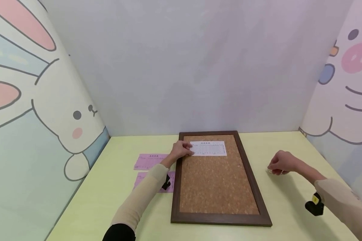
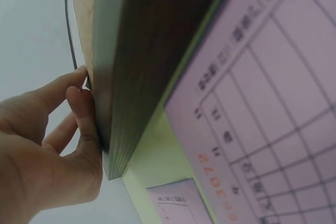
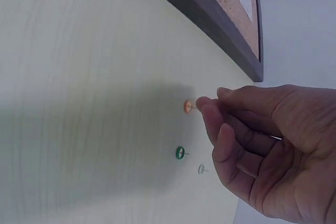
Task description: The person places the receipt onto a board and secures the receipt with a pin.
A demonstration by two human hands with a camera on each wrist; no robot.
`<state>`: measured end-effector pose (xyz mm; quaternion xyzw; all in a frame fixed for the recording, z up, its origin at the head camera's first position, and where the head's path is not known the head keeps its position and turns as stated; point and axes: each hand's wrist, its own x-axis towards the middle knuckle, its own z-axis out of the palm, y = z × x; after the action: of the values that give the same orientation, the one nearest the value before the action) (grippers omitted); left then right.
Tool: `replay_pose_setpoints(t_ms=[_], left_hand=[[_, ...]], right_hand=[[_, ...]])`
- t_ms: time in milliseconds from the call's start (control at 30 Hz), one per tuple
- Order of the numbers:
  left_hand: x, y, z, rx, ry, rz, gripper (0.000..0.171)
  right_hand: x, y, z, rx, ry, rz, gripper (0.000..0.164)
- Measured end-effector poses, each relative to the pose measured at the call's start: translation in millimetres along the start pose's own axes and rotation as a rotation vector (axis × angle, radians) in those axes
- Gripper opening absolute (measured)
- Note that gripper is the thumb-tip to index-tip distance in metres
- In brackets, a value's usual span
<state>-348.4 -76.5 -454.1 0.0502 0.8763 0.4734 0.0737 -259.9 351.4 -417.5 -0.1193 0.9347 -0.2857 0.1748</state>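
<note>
Presently, touching the slip [image 1: 209,148], flat near twelve o'clock on the board [image 1: 220,184], with parted thumb and forefinger of the half-open left hand [image 1: 181,150] at its nine o'clock edge; cannot tell any firmer hold. Can make out a heading and a grid printed on the slip, and a dark brown frame [image 1: 220,219] round the cork. Toward three o'clock from the board, reaching low over the table [image 1: 108,194] with the curled, nearly closed right hand [image 1: 282,163], just beside the needle of the orange pin [image 3: 187,107]; cannot tell touch or grip from mere nearness. In the right wrist view, can see the green pin [image 3: 180,153] at six o'clock from the orange one, and the clear pin [image 3: 201,169] at four o'clock from the green. Around nine o'clock from the board, showing two purple slips [image 1: 149,161], partly behind the left sleeve [image 1: 152,182]. Farther out, backed by a pale wall [image 1: 181,67] at twelve o'clock, flanked by a painted rabbit [image 1: 66,124] at ten and a pig [image 1: 357,67] at two.
</note>
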Motion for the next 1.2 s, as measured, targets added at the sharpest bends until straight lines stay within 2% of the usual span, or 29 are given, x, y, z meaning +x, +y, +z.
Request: replay_pose_setpoints(t_ms=[167, 467, 800, 1000, 1200], left_hand=[[-0.5, -1.9, 1.0, 0.001, -0.011, 0.003, 0.028], [0.7, -0.8, 0.0, 0.000, -0.017, 0.000, 0.028], [-0.5, 0.4, -2.6, -0.016, -0.008, -0.014, 0.028], [1.2, -0.9, -2.7, -0.021, -0.012, -0.017, 0.027], [0.1, -2.8, 0.1, -0.023, -0.004, -0.021, 0.027]], right_hand=[[-5, 6, 10, -0.099, 0.041, -0.020, 0.017], [-2, 9, 22, -0.152, 0.051, -0.016, 0.014], [0, 0, 18, -0.213, 0.082, -0.021, 0.015], [4, 1, 15, -0.203, 0.071, -0.040, 0.016], [15, 4, 20, -0.089, 0.070, -0.070, 0.016]])
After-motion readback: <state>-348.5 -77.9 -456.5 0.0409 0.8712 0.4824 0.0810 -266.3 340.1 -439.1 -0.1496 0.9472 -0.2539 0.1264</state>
